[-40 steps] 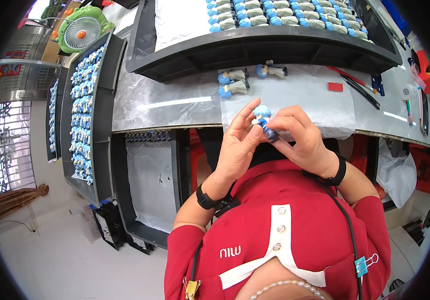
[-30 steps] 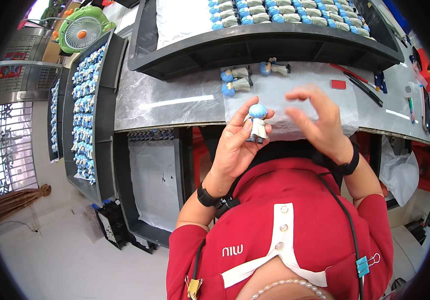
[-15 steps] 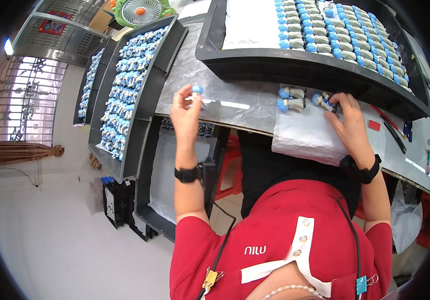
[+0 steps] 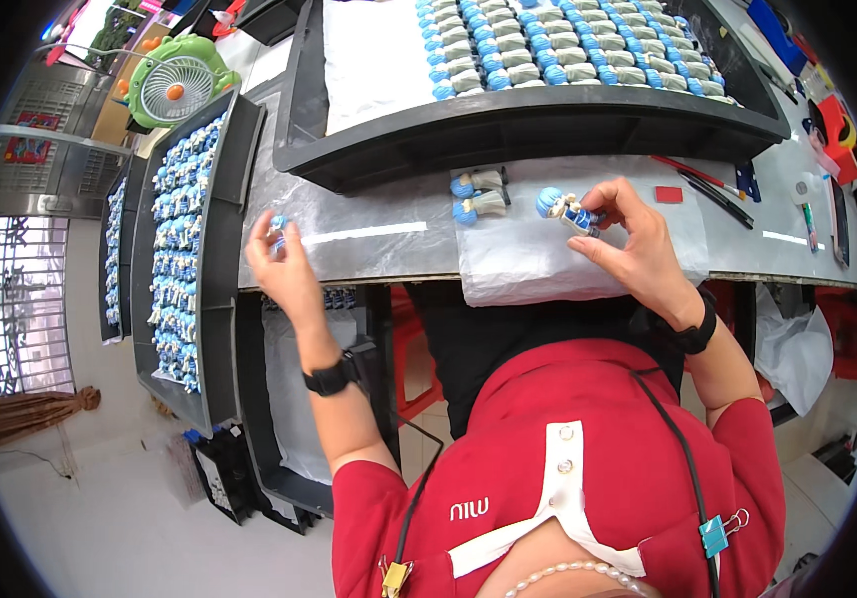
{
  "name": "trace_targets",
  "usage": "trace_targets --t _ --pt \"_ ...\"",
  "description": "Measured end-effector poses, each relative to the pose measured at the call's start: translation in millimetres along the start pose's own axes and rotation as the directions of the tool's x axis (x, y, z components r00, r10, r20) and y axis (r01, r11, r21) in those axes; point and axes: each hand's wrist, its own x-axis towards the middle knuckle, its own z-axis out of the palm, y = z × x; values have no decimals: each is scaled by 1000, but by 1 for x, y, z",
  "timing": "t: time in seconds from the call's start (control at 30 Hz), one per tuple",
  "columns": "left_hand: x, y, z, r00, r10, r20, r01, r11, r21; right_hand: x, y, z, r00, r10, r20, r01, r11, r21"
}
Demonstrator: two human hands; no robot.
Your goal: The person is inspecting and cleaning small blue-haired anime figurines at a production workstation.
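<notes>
My left hand (image 4: 287,274) is closed around a small figurine (image 4: 278,223). Only its blue hair and a bit of blue body show between my fingers, above the table's left end. Between the thumb and fingers of my right hand (image 4: 638,239) is another figurine (image 4: 570,214), with blue hair and a blue-and-white outfit. I grip it by the foot end, its head pointing left, over a white paper sheet (image 4: 518,269). To its left, two blue-haired figurines with pale backs, an upper one (image 4: 489,180) and a lower one (image 4: 488,204), lie side by side on the sheet.
A large black tray (image 4: 548,145) holding rows of figurines stands at the back. Another black tray (image 4: 219,229) full of figurines is at the left, near a green fan (image 4: 177,90). Black pens (image 4: 717,199) and a red block (image 4: 668,194) lie right of my right hand.
The whole view has swung, so the table sits further left in it. My right hand has taken a fuller pinch on its figurine and appears to have raised it. The left hand still holds its figurine.
</notes>
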Motion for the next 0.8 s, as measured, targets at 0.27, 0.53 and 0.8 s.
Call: trace_targets --t 0.27,0.53,0.8 --pt "-108 110 27 542 327 774 610 481 -630 -18 -9 0 995 39 90 -60 969 240" --pt "-125 122 42 359 317 878 858 258 -444 -30 -7 -7 980 125 157 -175 914 367" --pt "-129 123 45 353 311 882 887 188 -421 -34 -2 -9 942 201 267 -324 744 584"
